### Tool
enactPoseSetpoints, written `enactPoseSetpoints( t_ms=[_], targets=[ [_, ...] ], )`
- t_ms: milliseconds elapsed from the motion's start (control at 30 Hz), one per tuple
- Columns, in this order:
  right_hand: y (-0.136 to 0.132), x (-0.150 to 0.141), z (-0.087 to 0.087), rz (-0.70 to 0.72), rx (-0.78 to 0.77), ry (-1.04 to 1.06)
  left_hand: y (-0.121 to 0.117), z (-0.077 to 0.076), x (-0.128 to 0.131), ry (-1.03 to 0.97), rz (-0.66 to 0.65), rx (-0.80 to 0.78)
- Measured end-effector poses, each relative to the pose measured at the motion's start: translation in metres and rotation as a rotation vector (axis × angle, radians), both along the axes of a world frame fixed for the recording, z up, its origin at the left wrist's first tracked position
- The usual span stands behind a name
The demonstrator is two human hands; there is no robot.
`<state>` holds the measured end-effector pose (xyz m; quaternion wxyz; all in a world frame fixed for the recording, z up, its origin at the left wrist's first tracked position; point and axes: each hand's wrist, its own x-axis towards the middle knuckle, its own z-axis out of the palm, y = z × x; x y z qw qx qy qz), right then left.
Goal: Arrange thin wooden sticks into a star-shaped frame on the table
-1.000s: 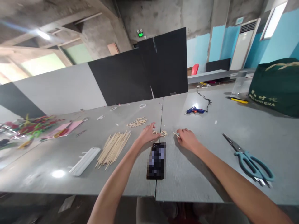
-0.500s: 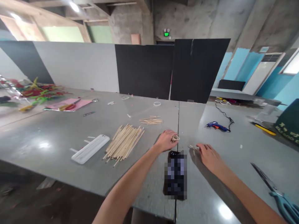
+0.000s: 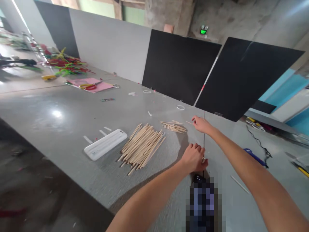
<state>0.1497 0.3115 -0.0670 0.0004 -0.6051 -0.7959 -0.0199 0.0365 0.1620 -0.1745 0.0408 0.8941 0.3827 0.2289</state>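
Grey tabletop [image 3: 72, 106]: large stick pile [image 3: 143, 146], small stick pile [image 3: 174, 126], both loose. Left hand [image 3: 192, 158] covers small stickwork [image 3: 203, 159] — grip and completeness unclear; right hand [image 3: 201, 124] pinches one stick [image 3: 189, 122].

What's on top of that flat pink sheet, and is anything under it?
Scissors with red and yellow handles lie on the flat pink sheet. It covers whatever is underneath, so I can't tell.

Smaller stick pile [image 3: 173, 126] behind and right of larger one [image 3: 143, 146].
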Motion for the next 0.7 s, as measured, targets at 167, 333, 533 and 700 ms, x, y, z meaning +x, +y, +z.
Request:
enactPoseSetpoints(
  t_ms=[167, 333, 533, 700],
  targets=[
    [0.056, -0.042, -0.012, 0.074, -0.014, -0.049, 0.004, 0.000, 0.007, -0.058, -0.016, 0.029],
    [0.090, -0.070, -0.029, 0.124, -0.063, -0.108, 0.004, 0.000, 0.009, -0.051, -0.006, 0.005],
    [0.104, -0.061, -0.026, 0.211, -0.198, -0.123, 0.006, 0.000, 0.010, -0.050, 0.029, -0.033],
    [0.095, 0.009, 0.028, 0.125, -0.140, -0.083, 0.006, 0.007, 0.002, -0.024, 0.061, -0.203]
  ],
)
